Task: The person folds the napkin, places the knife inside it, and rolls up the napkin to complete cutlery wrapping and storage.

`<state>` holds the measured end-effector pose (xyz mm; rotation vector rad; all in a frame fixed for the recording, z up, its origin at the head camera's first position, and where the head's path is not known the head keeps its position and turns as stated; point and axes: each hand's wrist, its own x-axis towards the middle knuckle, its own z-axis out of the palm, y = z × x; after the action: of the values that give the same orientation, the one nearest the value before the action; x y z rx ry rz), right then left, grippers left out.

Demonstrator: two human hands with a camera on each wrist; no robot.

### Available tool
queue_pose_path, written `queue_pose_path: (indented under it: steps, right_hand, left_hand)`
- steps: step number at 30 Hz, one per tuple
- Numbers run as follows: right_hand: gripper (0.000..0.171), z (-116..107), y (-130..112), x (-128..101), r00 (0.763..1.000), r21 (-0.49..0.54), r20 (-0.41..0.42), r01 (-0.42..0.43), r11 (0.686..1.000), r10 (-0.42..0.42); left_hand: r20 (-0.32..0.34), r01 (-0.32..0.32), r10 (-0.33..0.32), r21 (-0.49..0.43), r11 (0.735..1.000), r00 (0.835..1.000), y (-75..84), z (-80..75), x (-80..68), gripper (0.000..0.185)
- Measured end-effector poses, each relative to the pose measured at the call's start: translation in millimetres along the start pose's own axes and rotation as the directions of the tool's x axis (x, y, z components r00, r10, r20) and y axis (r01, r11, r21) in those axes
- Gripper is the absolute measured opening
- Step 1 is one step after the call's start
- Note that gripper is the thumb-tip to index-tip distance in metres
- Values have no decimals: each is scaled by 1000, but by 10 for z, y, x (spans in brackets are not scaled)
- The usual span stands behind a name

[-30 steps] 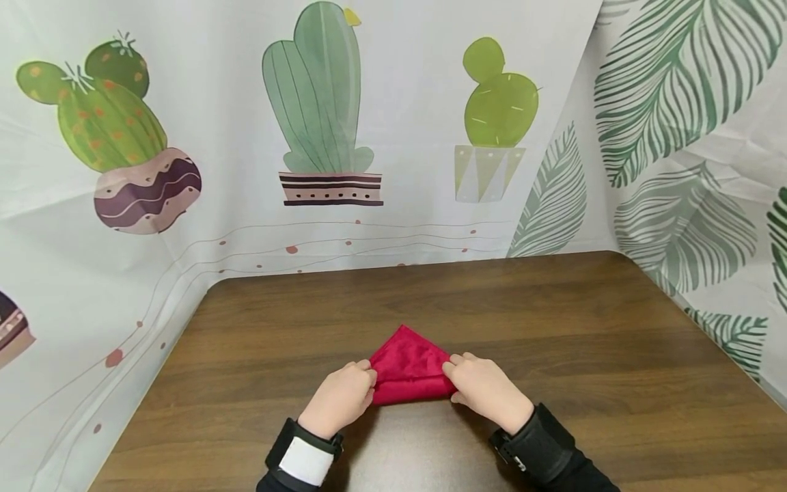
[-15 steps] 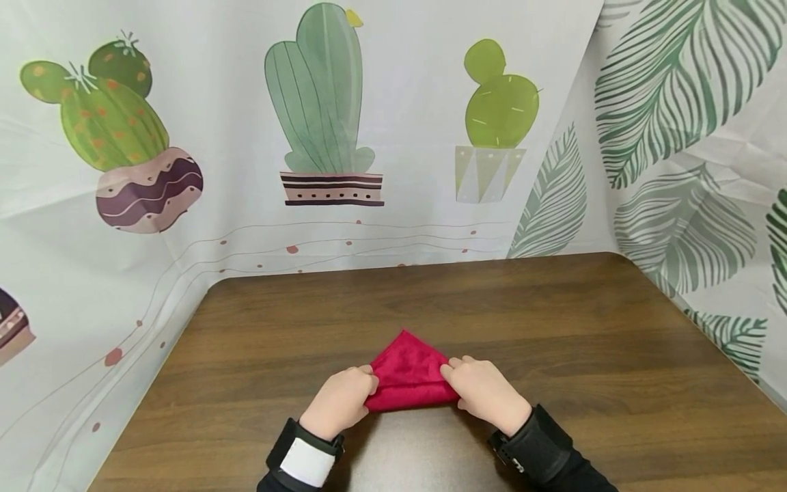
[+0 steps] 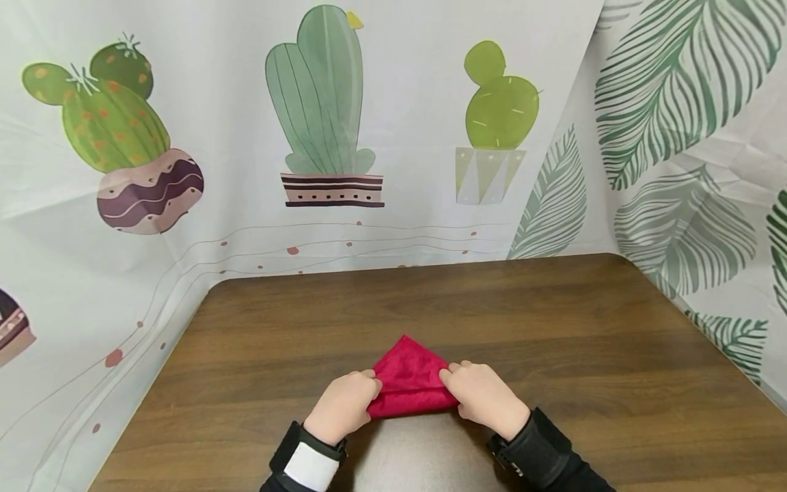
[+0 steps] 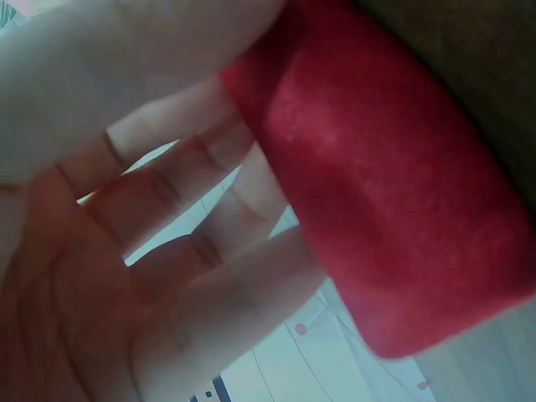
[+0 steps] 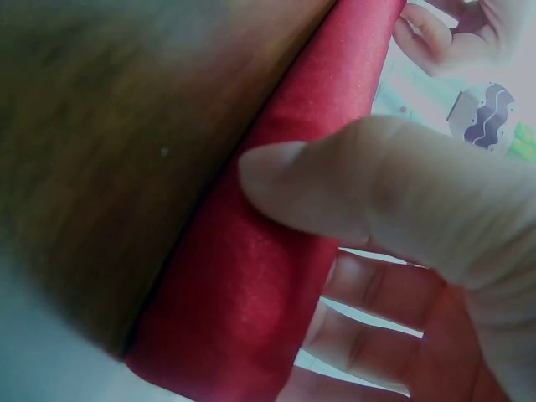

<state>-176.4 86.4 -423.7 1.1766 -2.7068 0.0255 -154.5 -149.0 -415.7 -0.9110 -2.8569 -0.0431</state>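
Observation:
A red cloth (image 3: 410, 365) with a soft sheen lies folded on the wooden table, its pointed corner facing away and a straight folded band along the near side. My left hand (image 3: 344, 405) pinches the left end of that band; in the left wrist view the thumb lies over the cloth (image 4: 377, 193) and the fingers reach behind it. At the right end, my right hand (image 3: 487, 395) grips the band likewise. The right wrist view shows that thumb pressed on the rolled edge of the cloth (image 5: 243, 293), fingers underneath. Both hands cover the cloth's side corners.
The brown wooden table (image 3: 295, 328) has rounded far corners. Behind it hangs a white curtain (image 3: 412, 137) printed with cacti and leaves, reaching round both sides. Each wrist wears a black strap, and the left strap (image 3: 311, 467) carries a white patch.
The cloth has shifted slightly toward the person, its near folded band and far tip both lower in the head view. Both hands keep hold of its ends.

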Motion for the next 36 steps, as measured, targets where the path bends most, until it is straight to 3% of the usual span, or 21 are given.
queue_pose_path:
  steps: [6, 16, 27, 36]
  right_hand:
    - [27, 3, -8, 0, 1000, 6, 11, -3, 1000, 3]
    - [32, 16, -40, -9, 1000, -36, 6, -14, 999, 15]
    - [26, 28, -23, -24, 999, -54, -26, 37, 998, -39]
    - [21, -25, 12, -34, 998, -13, -7, 60, 998, -60]
  left_hand:
    - [18, 7, -7, 22, 1000, 1000, 14, 24, 6, 27]
    - [-33, -27, 29, 61, 998, 999, 46, 59, 14, 26]
    - [11, 24, -24, 41, 999, 1000, 76, 33, -7, 26]
    - [-60, 41, -38, 60, 997, 997, 68, 59, -11, 18]
